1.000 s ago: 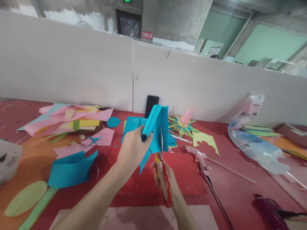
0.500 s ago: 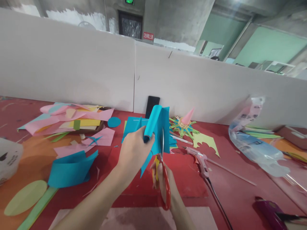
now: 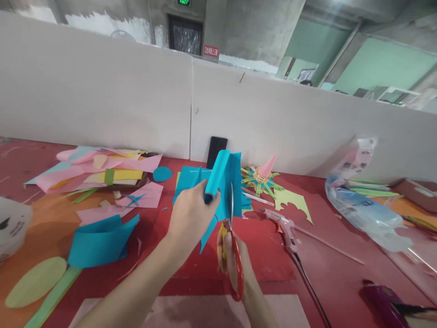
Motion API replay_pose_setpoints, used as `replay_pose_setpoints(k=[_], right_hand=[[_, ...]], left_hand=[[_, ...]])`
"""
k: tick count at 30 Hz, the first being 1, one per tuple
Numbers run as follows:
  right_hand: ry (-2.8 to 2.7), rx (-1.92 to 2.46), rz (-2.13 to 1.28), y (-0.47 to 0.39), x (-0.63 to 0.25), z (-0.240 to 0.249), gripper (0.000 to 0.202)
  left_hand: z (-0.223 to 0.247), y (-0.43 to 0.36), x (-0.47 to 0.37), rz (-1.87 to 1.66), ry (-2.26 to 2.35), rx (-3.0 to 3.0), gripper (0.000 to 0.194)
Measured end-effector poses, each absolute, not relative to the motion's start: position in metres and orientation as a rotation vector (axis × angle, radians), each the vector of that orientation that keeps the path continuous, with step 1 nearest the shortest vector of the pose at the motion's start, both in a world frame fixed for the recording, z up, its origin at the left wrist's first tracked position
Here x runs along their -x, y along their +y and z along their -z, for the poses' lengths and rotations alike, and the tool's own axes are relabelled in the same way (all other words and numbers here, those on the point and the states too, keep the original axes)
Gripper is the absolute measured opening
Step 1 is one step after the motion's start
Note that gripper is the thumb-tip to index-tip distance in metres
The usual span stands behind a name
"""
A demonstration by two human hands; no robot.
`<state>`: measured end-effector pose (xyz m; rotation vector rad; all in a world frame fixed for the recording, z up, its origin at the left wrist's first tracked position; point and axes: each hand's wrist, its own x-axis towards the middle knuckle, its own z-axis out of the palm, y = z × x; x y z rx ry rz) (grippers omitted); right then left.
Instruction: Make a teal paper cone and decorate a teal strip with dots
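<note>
My left hand [image 3: 190, 216] grips a folded sheet of blue paper [image 3: 223, 182] and holds it upright above the red table [image 3: 327, 269]. My right hand [image 3: 235, 262] is closed in the red and yellow handles of a pair of scissors [image 3: 232, 248]. The scissor blades point upward and sit in the blue paper's lower edge. A pointed strip of the blue paper hangs down beside the blades.
More blue paper [image 3: 99, 239] lies at the left, with pink and yellow sheets [image 3: 99, 171] behind it. A pink glue gun [image 3: 285, 225] with its cord, a green paper bat shape [image 3: 292, 200], a paper star craft [image 3: 261, 177], a plastic bag [image 3: 362, 209] and a white partition wall [image 3: 136, 100] are around.
The scissor handles have shifted slightly in my right hand while the blades stay in the blue paper. My left hand has hardly moved.
</note>
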<state>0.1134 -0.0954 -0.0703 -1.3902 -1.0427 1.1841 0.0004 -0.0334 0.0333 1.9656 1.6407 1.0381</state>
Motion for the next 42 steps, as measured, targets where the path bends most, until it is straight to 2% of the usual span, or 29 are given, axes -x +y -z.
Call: replay_pose_setpoints(k=[6, 42], right_hand=[[-1.188, 1.457, -1.087, -0.0973, -0.1177, 0.0696, 0.044], [-1.092, 1.528, -1.070, -0.0986, -0.1143, 0.0685, 0.040]], left_hand=[[-0.0342, -0.0337, 0.0005, -1.047, 1.618, -1.948, 0.023], [-0.0356, -0.0337, 0.0023, -1.061, 1.604, -1.963, 0.023]])
